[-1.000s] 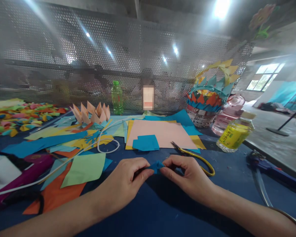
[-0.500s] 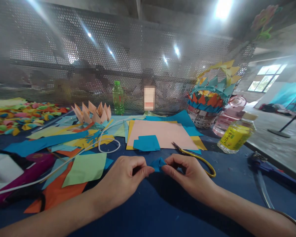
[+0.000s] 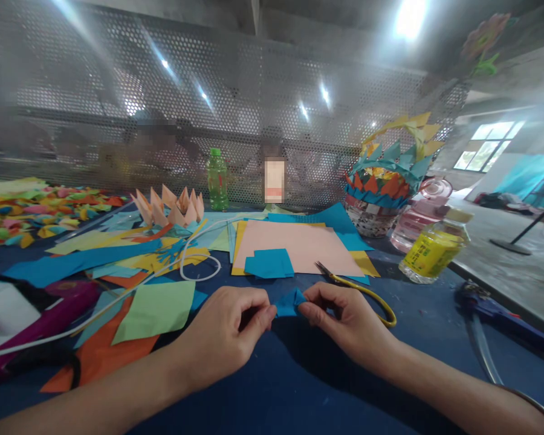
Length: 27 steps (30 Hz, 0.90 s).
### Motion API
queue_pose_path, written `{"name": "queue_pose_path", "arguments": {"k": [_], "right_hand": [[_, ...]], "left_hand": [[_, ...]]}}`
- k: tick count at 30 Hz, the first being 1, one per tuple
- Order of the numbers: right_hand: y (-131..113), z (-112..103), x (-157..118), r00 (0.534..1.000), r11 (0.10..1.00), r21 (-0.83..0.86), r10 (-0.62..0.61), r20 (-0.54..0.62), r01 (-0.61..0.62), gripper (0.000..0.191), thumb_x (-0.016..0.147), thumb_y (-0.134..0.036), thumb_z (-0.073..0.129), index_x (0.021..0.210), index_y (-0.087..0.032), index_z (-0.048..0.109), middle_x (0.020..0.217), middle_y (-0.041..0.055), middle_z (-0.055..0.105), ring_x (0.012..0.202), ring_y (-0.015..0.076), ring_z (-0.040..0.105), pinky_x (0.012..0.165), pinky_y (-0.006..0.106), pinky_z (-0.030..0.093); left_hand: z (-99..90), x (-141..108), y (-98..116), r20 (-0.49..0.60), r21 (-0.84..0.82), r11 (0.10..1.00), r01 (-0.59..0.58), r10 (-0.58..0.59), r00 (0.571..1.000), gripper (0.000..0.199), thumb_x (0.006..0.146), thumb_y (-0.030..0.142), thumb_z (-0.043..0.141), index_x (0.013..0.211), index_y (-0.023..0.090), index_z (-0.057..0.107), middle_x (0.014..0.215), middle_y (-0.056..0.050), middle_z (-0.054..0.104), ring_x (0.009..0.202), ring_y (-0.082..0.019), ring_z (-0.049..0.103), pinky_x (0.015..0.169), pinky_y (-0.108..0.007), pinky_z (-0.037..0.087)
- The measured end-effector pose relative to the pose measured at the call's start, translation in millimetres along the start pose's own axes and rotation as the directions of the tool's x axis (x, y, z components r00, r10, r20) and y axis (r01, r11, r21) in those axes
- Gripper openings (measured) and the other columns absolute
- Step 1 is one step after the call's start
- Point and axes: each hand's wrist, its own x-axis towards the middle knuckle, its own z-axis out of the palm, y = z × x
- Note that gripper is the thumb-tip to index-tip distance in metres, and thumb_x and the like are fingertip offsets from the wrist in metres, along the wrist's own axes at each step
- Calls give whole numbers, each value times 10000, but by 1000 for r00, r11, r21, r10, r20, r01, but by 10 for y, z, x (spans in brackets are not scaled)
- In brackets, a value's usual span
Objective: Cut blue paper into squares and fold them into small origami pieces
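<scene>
A small folded piece of blue paper (image 3: pixel 289 304) is held just above the dark blue table between my two hands. My left hand (image 3: pixel 240 320) pinches its left corner between thumb and fingers. On the other side my right hand (image 3: pixel 342 314) grips the right end, where a fold stands up. Yellow-handled scissors (image 3: pixel 367 290) lie behind my right hand, their tips on a pink sheet (image 3: pixel 299 241). Blue paper squares (image 3: pixel 270 263) rest on that sheet, beyond the folded piece.
At left are a purple glue gun (image 3: pixel 68 299), a white cord (image 3: pixel 118 305), green paper (image 3: pixel 156 310) and a pink folded-paper ring (image 3: pixel 170 208). Bottles (image 3: pixel 430 248) and a paper basket (image 3: pixel 376 199) stand at right, near blue pliers-like tool (image 3: pixel 503 314).
The thumb and fingertips of my left hand have shifted slightly left, so more of the folded blue paper shows. My right hand is almost unmoved.
</scene>
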Motion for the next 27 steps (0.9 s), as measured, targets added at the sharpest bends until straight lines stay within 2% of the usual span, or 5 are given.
{"name": "queue_pose_path", "arguments": {"k": [6,9,13,18,27], "right_hand": [[-17,35,-42,998,996,-61,-60,24,61,195,872,-317,580,754,-168,621,632,-23,565,593,104,477,565,212,379],[-32,48,-67,995,993,-67,-90,54,93,181,873,-306,587,767,-167,636,654,-17,593,608,103,500,582,209,389],[-34,52,-79,992,993,-67,-92,83,98,181,875,-321,595,799,-167,651,675,-12,608,618,103,515,589,208,393],[-24,59,-86,990,995,-53,-82,113,88,202,887,-344,579,797,-172,632,652,-28,572,602,97,485,578,207,380],[-31,51,-85,986,996,-44,-68,152,76,204,893,-311,565,742,-174,563,644,-47,508,611,87,426,570,197,349]], "left_hand": [[13,0,32,4,-102,995,-17,17,1000,308,860,485,550,904,193,639,698,25,578,624,-128,491,577,-241,350],[56,3,12,30,-146,989,-16,21,999,265,874,425,546,784,189,625,655,32,573,620,-121,487,581,-230,352],[80,6,20,71,-178,979,103,-91,993,283,858,331,547,619,181,531,555,44,565,551,-107,487,545,-221,340],[59,-9,52,59,-153,981,121,-113,992,297,839,332,548,592,181,484,498,58,501,489,-95,419,488,-228,283],[75,-8,32,59,-132,989,72,-65,996,299,863,346,501,619,177,466,547,63,416,543,-95,381,513,-245,252]]}}
